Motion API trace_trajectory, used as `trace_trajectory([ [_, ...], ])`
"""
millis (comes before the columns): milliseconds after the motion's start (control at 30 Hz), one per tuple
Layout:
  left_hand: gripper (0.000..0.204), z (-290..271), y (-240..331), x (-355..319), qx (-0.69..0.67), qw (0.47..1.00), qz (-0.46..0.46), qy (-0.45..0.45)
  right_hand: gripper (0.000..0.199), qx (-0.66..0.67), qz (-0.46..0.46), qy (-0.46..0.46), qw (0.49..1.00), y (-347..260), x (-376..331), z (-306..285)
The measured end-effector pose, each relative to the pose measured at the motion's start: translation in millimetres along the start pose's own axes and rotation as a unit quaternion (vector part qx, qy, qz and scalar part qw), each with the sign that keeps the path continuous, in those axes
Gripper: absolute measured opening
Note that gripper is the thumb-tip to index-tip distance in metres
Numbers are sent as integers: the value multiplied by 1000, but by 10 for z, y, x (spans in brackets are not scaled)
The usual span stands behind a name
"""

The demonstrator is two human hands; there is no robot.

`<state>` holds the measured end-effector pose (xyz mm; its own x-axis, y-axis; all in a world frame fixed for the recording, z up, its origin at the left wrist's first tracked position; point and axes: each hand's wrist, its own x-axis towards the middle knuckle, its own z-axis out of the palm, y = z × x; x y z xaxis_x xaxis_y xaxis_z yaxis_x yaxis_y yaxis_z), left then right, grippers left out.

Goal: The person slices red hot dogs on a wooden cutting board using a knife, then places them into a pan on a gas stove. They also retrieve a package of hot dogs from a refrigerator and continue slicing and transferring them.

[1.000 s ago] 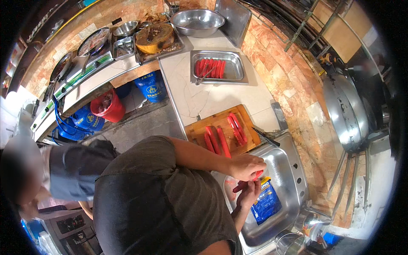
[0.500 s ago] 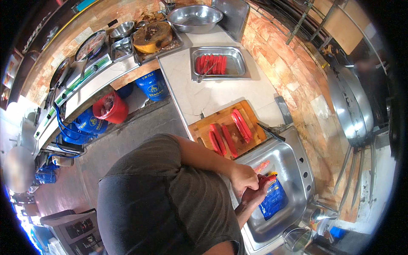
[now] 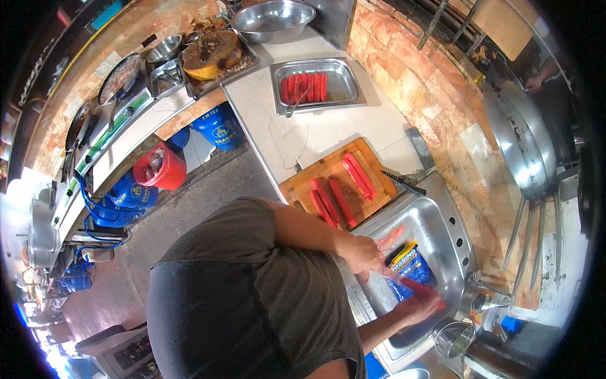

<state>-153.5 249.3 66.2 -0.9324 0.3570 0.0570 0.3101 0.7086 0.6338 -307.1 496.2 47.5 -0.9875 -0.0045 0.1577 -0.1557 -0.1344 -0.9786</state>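
Note:
My left hand is closed above the near side of the sink, on what looks like a strip of clear wrapper. My right hand, smeared by motion, is closed around a red hot dog, also blurred. The strip reaches from the left hand toward the hot dog. Below them a blue and yellow plastic pack lies in the sink, beside crumpled clear wrapper with red in it. Several red hot dogs rest on the wooden cutting board next to the sink.
A black-handled knife lies across the board's edge by the sink. Further off, a metal tray holds several hot dogs and tongs. A steel bowl and a round chopping block stand beyond. A glass container is beside the sink.
My hands have drawn apart: the right has swung away to the lower right with the hot dog, the left stays near its place. More of the blue pack shows.

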Motion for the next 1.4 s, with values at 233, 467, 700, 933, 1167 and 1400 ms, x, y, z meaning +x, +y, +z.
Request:
trace_trajectory([
  [233, 26, 79, -303, -22, 54, 998, 14, 39, 32, -24, -113, 144, 983, -950, -186, 232],
  [467, 29, -313, -686, -208, 67, 987, -79, 126, 39, -170, -83, 32, 981, -631, -461, 508],
  [700, 41, -721, -1659, -1125, 195, 929, -196, 247, 33, -309, -73, -331, 889, -170, -1172, 2133],
  [933, 29, -718, -1885, -1310, 107, 953, -72, 276, 22, -409, -204, -408, 790, 377, -1376, 2757],
  [1167, 20, -815, -1992, -1280, 142, 957, -55, 249, 15, -307, -78, -309, 897, 454, -1502, 2579],
  [1400, 27, -1124, -1446, -1114, 20, 951, -28, 306, 15, 11, 233, -119, 965, 84, -1635, 2493],
])
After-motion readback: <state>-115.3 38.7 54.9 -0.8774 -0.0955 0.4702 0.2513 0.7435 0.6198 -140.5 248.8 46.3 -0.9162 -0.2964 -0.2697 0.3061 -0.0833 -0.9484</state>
